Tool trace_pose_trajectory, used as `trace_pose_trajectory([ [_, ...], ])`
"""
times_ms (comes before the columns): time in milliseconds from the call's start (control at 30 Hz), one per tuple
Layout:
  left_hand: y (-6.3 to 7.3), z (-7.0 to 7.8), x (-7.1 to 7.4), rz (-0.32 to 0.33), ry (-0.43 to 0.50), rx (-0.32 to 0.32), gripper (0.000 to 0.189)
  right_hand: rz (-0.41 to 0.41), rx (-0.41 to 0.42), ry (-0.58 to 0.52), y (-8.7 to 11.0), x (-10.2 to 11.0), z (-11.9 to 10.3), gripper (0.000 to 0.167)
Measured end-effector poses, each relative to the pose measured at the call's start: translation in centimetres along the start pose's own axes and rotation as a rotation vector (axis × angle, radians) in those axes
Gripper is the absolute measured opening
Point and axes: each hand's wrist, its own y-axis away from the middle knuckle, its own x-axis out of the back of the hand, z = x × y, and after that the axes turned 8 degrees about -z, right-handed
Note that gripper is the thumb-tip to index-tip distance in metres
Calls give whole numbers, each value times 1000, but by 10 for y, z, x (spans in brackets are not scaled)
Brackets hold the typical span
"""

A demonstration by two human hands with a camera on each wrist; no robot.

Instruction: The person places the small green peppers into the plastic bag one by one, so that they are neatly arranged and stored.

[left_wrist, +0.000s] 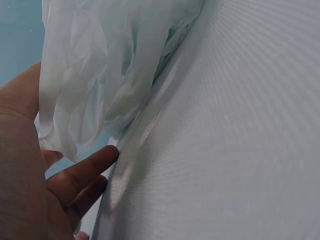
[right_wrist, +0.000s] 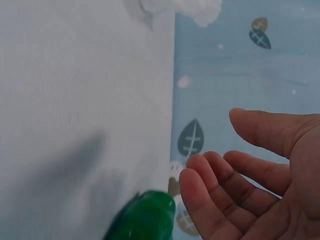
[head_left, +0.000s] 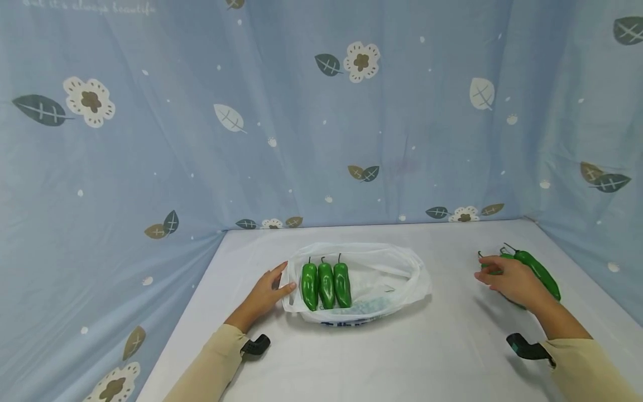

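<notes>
Left hand (head_left: 265, 293): at the left end of the white plastic bag (head_left: 424, 282), touching its edge; thumb and fingers extended and spread apart, released rather than clenched. In the left wrist view, part of the hand passes behind the bag's film and two fingers stand straight near the counter (head_left: 402, 357).

Right hand (head_left: 517, 279): over the green peppers at the right (head_left: 542, 273), hiding part of them; fingers loosely bent, released, with a clear gap between thumb and fingertips in the right wrist view. One pepper's end shows blurred just beside the fingers there.

White plastic bag: one, translucent, lying on the counter with its mouth spread wide; blue print along the near side.

Green peppers in the bag (head_left: 326, 285): three, glossy, side by side at the bag's left end, stems pointing away from the wearer.

Green peppers at the right: three stems visible; the rightmost pepper lies aslant, most fully seen.

Counter: white covering, both hands above it.

Curtain (head_left: 301, 139): pale blue, printed with flowers and leaves, behind and at both sides.

Sleeves (head_left: 213, 357): two, beige. Black wrist devices (head_left: 257, 345): two, one at each cuff.
</notes>
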Motion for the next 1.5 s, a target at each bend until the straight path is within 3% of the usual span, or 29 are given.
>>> trace_pose_trajectory([
  [233, 1, 2, 2, -13, -8, 7, 76, 15, -35, -14, 1, 8, 19, 66],
  [567, -1, 1, 3, -24, 3, 20, 77, 17, -104, 16, 4, 22, 38, 75],
  [1167, 0, 1, 1, -20, 9, 23, 79, 0, -105, 21, -1, 31, 60, 77],
  [1500, 0, 1, 2, -16, 1, 20, 79, 34, -108, 142, -9, 26, 66, 75],
])
